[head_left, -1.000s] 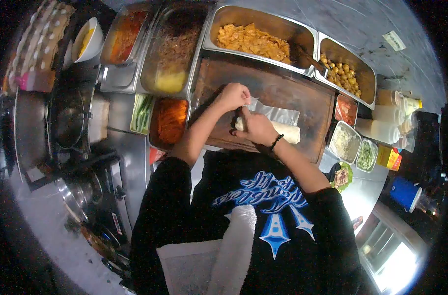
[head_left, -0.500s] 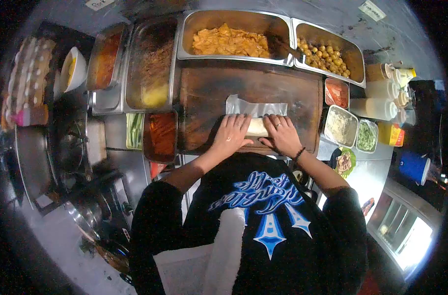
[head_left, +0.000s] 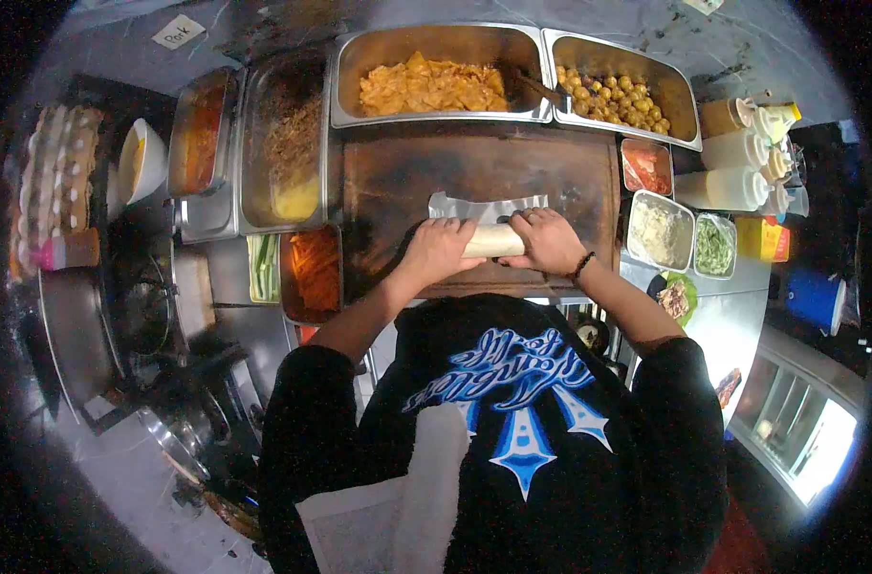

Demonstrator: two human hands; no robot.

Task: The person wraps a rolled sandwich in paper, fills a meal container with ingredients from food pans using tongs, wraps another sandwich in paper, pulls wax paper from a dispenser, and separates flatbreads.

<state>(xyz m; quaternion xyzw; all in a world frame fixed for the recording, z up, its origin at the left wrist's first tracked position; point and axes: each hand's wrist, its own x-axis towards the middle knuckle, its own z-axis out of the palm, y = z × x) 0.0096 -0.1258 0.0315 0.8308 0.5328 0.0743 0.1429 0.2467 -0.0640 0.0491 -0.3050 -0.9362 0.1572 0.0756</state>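
Head view: gripping a pale rolled wrap (head_left: 494,243) near the frame's centre, with left hand (head_left: 439,253) curled over its left end and right hand (head_left: 553,243) over its right. Shows a silvery sheet (head_left: 482,208) just above it on a brown board (head_left: 383,182); farther out, metal pans (head_left: 441,121) at top and squeeze bottles (head_left: 728,188) at upper right.

Bare board (head_left: 388,163) across the frame's upper centre leaves a lane above the left hand (head_left: 438,251) and right hand (head_left: 551,243). The roll (head_left: 493,241) and crinkled sheet (head_left: 484,209) block the lower middle. A long pan (head_left: 407,48) walls off the top, a deep pan (head_left: 288,77) the left; squeeze bottles (head_left: 723,189) crowd the upper right.
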